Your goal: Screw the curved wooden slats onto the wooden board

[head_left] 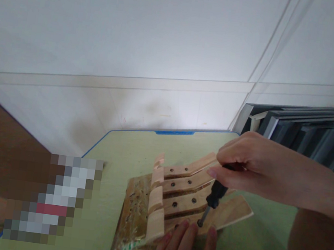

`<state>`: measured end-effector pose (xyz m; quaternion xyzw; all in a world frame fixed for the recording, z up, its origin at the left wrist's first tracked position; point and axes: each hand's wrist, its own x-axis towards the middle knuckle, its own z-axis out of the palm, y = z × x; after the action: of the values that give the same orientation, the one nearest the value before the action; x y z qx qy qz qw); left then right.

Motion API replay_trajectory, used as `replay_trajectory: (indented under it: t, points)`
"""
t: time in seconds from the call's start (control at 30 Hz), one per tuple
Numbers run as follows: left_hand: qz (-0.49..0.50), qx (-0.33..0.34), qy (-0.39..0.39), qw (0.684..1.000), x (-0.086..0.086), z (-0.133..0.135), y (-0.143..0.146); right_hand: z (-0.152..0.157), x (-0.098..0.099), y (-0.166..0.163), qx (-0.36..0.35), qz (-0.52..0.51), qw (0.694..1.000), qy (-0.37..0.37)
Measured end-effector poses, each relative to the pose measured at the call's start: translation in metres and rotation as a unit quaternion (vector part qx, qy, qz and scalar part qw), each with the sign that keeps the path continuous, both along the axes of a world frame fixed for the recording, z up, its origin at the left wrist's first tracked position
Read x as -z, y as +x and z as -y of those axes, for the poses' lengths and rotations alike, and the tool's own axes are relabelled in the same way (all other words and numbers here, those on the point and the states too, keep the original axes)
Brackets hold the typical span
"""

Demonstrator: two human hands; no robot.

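A wooden rack of several light slats with dark screw holes lies on a green table. My right hand is closed around the black handle of a screwdriver, whose tip stands in a hole on the nearest slat. My left hand presses its fingers flat on the front edge of the rack, just below the screwdriver tip. Under the rack lies a clear plastic bag with small parts.
The table has a blue edge and stands against a white wall. A stack of dark framed panels leans at the back right. A blurred-out patch covers something at the table's left edge. Brown floor shows at left.
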<state>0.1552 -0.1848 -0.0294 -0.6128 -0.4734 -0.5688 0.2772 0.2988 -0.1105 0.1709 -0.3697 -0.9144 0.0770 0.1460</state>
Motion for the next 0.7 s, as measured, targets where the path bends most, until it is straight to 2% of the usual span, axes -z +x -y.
replay_trajectory:
  t: [0.07,0.27,0.4,0.57,0.7]
  points:
    - [0.006,-0.003,0.004,1.000,-0.001,0.000,0.000,0.000,-0.002,0.000,-0.008,0.006,1.000,-0.008]
    - [-0.003,-0.001,0.002,1.000,-0.001,0.002,0.000,0.011,-0.013,0.000,-0.140,-0.008,0.987,-0.075]
    - [0.005,-0.001,-0.004,1.000,0.000,0.002,0.002,0.016,-0.017,0.004,-0.187,-0.026,0.975,-0.120]
    - [0.014,0.003,0.000,1.000,0.001,0.001,0.003,0.014,-0.019,0.008,-0.203,-0.046,0.969,-0.136]
    - [-0.002,0.011,-0.006,1.000,0.002,0.003,-0.001,0.010,-0.017,0.006,-0.179,-0.046,0.978,-0.100]
